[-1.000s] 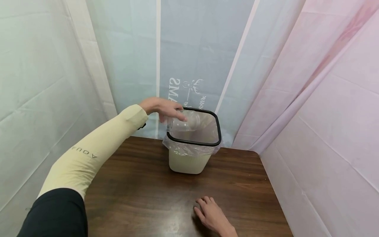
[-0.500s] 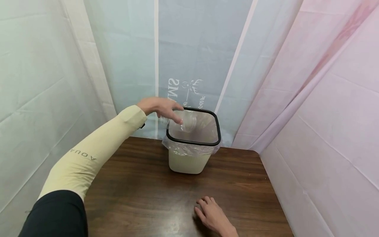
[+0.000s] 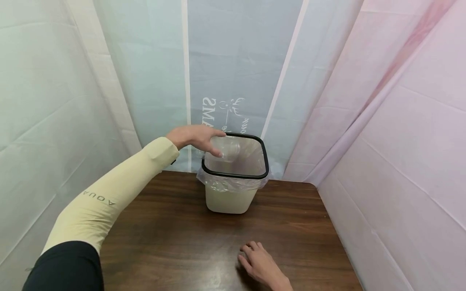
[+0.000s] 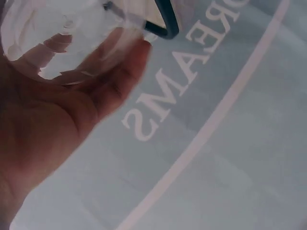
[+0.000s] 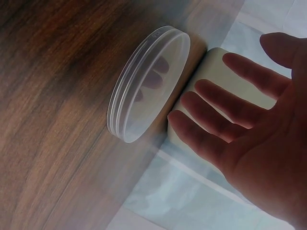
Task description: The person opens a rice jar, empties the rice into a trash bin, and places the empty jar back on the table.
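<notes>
In the head view my left hand point(image 3: 196, 136) is above the left rim of a cream waste bin point(image 3: 230, 203). It grips a clear plastic jar point(image 3: 229, 149), which lies tilted over the bin's opening. From the left wrist, the jar's round end point(image 4: 64, 40) shows with fingers point(image 4: 127, 69) curled round its far side. My right hand point(image 3: 260, 262) rests low over the table with relaxed fingers, holding nothing. Beyond those fingertips, the right wrist view has a clear round lid-like disc point(image 5: 144, 91); I cannot make it out in the head view.
The bin has a black rim point(image 3: 236, 176) and a clear liner point(image 3: 227, 185) folded over its sides. It stands near the back of a brown wooden table point(image 3: 174, 242). Cloth curtains point(image 3: 393, 141) enclose the table at the back and both sides.
My left hand has turned slightly, its lower digit dropping down and left along the jar. The jar has shifted a little left. My right hand has stayed in place.
</notes>
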Available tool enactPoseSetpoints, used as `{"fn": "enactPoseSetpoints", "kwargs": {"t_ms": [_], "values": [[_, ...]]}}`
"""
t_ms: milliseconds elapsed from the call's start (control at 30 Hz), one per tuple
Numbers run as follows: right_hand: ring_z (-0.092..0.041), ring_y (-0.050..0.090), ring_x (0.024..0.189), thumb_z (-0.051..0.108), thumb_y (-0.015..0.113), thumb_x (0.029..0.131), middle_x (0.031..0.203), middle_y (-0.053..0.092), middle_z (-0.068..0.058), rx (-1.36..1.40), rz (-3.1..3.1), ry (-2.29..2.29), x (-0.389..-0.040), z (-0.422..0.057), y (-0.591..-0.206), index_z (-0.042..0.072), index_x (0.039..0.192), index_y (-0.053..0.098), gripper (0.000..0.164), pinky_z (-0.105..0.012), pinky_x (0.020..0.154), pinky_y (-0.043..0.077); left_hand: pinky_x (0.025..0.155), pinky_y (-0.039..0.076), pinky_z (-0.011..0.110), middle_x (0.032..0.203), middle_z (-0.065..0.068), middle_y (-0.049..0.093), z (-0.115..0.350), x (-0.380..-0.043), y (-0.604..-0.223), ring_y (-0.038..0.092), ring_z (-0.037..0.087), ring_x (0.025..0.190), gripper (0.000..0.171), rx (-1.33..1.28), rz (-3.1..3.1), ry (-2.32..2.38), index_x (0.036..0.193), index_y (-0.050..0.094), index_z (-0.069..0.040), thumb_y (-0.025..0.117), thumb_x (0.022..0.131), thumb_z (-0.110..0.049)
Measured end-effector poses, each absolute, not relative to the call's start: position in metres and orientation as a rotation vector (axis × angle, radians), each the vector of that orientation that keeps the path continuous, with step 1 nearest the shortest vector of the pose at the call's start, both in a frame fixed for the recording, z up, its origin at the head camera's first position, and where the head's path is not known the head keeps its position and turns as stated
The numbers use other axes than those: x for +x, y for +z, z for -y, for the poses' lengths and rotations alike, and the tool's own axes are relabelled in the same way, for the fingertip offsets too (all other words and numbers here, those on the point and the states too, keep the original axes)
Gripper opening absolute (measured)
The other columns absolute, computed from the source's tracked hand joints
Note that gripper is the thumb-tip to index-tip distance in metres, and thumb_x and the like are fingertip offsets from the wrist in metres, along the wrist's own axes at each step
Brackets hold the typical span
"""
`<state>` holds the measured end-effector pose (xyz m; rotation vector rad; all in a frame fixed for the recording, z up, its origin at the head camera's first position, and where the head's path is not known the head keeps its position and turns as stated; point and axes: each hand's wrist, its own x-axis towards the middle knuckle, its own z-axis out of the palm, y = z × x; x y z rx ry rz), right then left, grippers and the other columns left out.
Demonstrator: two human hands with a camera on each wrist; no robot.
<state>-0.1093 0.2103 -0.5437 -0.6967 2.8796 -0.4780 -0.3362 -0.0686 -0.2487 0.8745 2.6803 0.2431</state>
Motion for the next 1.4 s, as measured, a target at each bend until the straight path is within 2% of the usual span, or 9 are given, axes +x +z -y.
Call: {"fn": "enactPoseSetpoints", "kwargs": {"t_ms": [167,233,367,433,500,700,833,1067,1400], "values": [[-0.02,0.058,0.102,0.039,0.048,0.102,0.11,0.064,0.0,-0.698,-2.866,-0.473,-0.109,-0.209,-0.545,0.017,0.114,0.067,0.032,-0.043,0.09,0.049,0.116,0.029,0.049,0.161,0.003,0.028,0.072,-0.336,-0.251,0.031,0.027,0.147,0.087,0.905,-2.66,0.398,0.155,0.028,-0.025,0.061,0.084,-0.065],[-0.019,0.058,0.102,0.039,0.048,0.102,0.109,0.064,0.0,-0.697,-2.862,-0.473,-0.108,-0.209,-0.545,0.017,0.113,0.067,0.031,-0.044,0.092,0.048,0.114,0.032,0.048,0.157,0.011,0.034,0.072,-0.335,-0.251,0.037,0.03,0.143,0.089,0.909,-2.676,0.412,0.152,0.029,-0.016,0.064,0.084,-0.062],[-0.019,0.059,0.102,0.038,0.049,0.102,0.108,0.064,0.001,-0.699,-2.869,-0.468,-0.108,-0.209,-0.544,0.017,0.113,0.067,0.03,-0.046,0.095,0.047,0.097,0.044,0.043,0.124,0.019,0.055,0.069,-0.332,-0.25,0.056,0.03,0.114,0.081,0.914,-2.748,0.374,0.132,0.033,-0.004,0.07,0.082,-0.056],[-0.019,0.06,0.103,0.037,0.049,0.102,0.109,0.064,0.0,-0.701,-2.872,-0.465,-0.108,-0.209,-0.543,0.016,0.114,0.067,0.03,-0.046,0.095,0.047,0.086,0.045,0.04,0.109,0.015,0.055,0.068,-0.331,-0.249,0.055,0.028,0.098,0.074,0.921,-2.779,0.349,0.121,0.036,-0.004,0.072,0.081,-0.055],[-0.02,0.06,0.104,0.037,0.049,0.102,0.109,0.064,0.0,-0.702,-2.878,-0.46,-0.107,-0.208,-0.542,0.016,0.114,0.067,0.031,-0.046,0.096,0.047,0.081,0.045,0.04,0.106,0.013,0.053,0.067,-0.329,-0.248,0.052,0.026,0.093,0.069,0.932,-2.792,0.327,0.118,0.039,-0.006,0.073,0.08,-0.053],[-0.02,0.06,0.102,0.036,0.05,0.101,0.109,0.065,-0.001,-0.71,-2.891,-0.453,-0.106,-0.208,-0.541,0.014,0.114,0.068,0.031,-0.042,0.089,0.05,0.09,0.047,0.046,0.124,0.018,0.051,0.065,-0.327,-0.246,0.053,0.03,0.105,0.067,1.014,-2.825,0.282,0.131,0.049,-0.011,0.075,0.08,-0.047],[-0.019,0.059,0.099,0.036,0.05,0.101,0.107,0.066,0.0,-0.723,-2.893,-0.449,-0.104,-0.208,-0.541,0.015,0.113,0.068,0.031,-0.038,0.083,0.051,0.091,0.045,0.046,0.122,0.017,0.05,0.065,-0.329,-0.247,0.05,0.03,0.107,0.071,1.027,-2.851,0.346,0.139,0.045,-0.014,0.072,0.082,-0.047],[-0.021,0.059,0.101,0.035,0.05,0.101,0.108,0.066,-0.001,-0.713,-2.892,-0.451,-0.102,-0.207,-0.54,0.014,0.114,0.068,0.031,-0.039,0.085,0.051,0.092,0.044,0.041,0.118,0.015,0.053,0.063,-0.331,-0.248,0.052,0.027,0.105,0.071,1.083,-2.855,0.502,0.132,0.045,-0.006,0.073,0.082,-0.048],[-0.024,0.06,0.107,0.035,0.049,0.102,0.11,0.067,-0.001,-0.739,-2.913,-0.44,-0.101,-0.205,-0.537,0.015,0.113,0.069,0.03,-0.042,0.091,0.05,0.092,0.044,0.043,0.122,0.016,0.051,0.065,-0.326,-0.248,0.049,0.029,0.107,0.067,1.148,-2.9,0.362,0.133,0.051,-0.013,0.075,0.081,-0.049]]}}
